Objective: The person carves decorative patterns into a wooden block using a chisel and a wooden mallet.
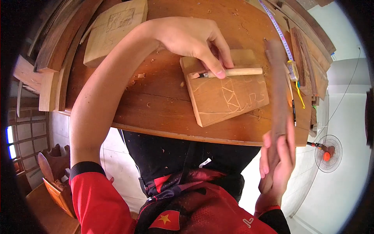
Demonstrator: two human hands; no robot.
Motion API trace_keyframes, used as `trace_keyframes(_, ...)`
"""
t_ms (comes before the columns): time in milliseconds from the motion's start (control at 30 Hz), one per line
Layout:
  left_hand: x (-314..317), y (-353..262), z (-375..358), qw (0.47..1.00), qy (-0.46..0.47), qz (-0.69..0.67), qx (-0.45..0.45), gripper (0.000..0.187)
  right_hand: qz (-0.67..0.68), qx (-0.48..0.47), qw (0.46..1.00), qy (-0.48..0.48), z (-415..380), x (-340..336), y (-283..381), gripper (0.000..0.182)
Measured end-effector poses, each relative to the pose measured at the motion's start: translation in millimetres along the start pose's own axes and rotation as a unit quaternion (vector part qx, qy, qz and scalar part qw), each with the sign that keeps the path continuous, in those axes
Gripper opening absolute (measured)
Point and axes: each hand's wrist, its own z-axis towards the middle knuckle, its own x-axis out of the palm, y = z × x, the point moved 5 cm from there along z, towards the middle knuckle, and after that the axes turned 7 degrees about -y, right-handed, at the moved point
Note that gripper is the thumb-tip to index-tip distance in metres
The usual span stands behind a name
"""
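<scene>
My left hand (196,41) reaches over a carved wooden board (212,101) and pinches a wood gouge (245,71) between thumb and fingers. The gouge has a pale round handle and a short dark metal blade. It lies nearly level over the board, blade to the left, with a curl of wood by its tip. Zigzag lines and a wavy outline are cut into the board's face. In my right hand (281,158) is a long dark wooden stick (277,89), gripped near its lower end and held upright to the right of the board.
A second wooden board (117,29) with a marked square lies at the table's back left. A tape measure (293,71) is pulled out at the right. Wood planks (62,35) flank the table (163,105), which has shavings on it. A fan (328,154) stands beyond the right edge.
</scene>
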Motion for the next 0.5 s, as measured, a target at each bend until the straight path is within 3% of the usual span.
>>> trace_keyframes(67, -0.5, -0.6, -1.2, 1.0, -0.008, 0.018, 0.012, 0.038, 0.021, -0.051, 0.998, -0.02, 1.9, 3.2, 4.6, 0.065)
trace_keyframes(167, -1.1, -1.8, 0.7, 1.0, 0.006, 0.016, 0.013, 0.037, -0.064, -0.003, 0.994, 0.093, 2.2, -1.0, -5.6, 0.055)
trace_keyframes(300, -1.5, -3.5, -2.0, 0.999, -0.01, 0.036, 0.038, 0.037, 0.024, -0.06, 0.998, -0.022, 3.4, 2.8, 6.4, 0.064)
trace_keyframes(400, -4.9, -8.1, -6.0, 0.998, 0.044, 0.05, 0.001, 0.043, -0.079, 0.019, 0.993, 0.086, -2.3, 3.3, -3.6, 0.064)
trace_keyframes(500, -3.6, -3.7, -3.2, 0.997, 0.031, 0.066, 0.022, 0.042, -0.004, -0.07, 0.997, 0.033, 5.1, 3.0, 7.0, 0.07)
